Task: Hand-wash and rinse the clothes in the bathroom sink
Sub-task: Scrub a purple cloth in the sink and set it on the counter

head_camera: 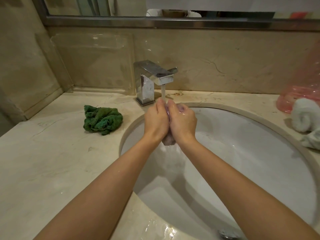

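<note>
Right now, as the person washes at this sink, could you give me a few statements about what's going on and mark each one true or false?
1. Water is running from the tap. True.
2. Both hands squeeze one small cloth under the stream. True: the left hand and right hand press together around it.
3. The green cloth lies inside the sink. False: it sits on the counter, left of the sink.
4. The white cloth is draped over the tap. False: it lies on the counter at the far right.
5. The right hand is turning the tap handle. False: it grips the small cloth.
</note>
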### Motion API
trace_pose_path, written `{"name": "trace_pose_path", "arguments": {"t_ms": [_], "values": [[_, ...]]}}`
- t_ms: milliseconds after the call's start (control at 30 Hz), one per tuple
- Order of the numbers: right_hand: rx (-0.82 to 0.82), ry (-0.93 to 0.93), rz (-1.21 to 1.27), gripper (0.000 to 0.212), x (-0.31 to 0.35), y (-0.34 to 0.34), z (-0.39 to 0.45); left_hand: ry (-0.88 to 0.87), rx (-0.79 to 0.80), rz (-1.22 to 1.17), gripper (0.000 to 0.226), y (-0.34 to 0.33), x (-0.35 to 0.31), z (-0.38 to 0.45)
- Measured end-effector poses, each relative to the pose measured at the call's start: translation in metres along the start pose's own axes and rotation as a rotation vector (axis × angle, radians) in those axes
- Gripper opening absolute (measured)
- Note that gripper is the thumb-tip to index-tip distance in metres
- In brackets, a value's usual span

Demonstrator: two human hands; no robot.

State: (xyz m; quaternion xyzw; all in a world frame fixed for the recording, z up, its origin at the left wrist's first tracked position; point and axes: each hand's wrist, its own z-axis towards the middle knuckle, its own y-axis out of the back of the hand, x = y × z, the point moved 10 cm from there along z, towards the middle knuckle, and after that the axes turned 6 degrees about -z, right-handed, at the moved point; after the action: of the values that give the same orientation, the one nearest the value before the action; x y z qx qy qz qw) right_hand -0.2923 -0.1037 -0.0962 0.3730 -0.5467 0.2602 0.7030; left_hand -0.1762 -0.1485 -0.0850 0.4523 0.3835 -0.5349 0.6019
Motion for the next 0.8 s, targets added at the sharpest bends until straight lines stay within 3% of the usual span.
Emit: {"name": "trace_pose_path", "arguments": {"t_ms": [133,333,467,633,800], "values": [[0.023,0.028,-0.071,0.034,0.004,-0.001,0.001,0.104,0.057,0.018,0.049,-0.005,0.013,0.003],[0.024,0.151,-0.147,0.037,0.006,-0.006,0.003,0.398,0.188,-0.068,0.036,-0.019,0.049,0.001],[0.005,0.259,-0.15,0.039,0.007,-0.01,0.005,0.434,0.208,-0.088,0.032,-0.018,0.055,0.001],[-0.019,0.296,-0.132,0.029,-0.002,-0.004,0.01,0.508,0.201,-0.136,0.038,-0.02,0.056,-0.004],[-0.143,0.287,0.017,0.007,0.004,0.02,0.014,0.803,0.319,-0.341,0.049,-0.029,0.064,-0.026]]}}
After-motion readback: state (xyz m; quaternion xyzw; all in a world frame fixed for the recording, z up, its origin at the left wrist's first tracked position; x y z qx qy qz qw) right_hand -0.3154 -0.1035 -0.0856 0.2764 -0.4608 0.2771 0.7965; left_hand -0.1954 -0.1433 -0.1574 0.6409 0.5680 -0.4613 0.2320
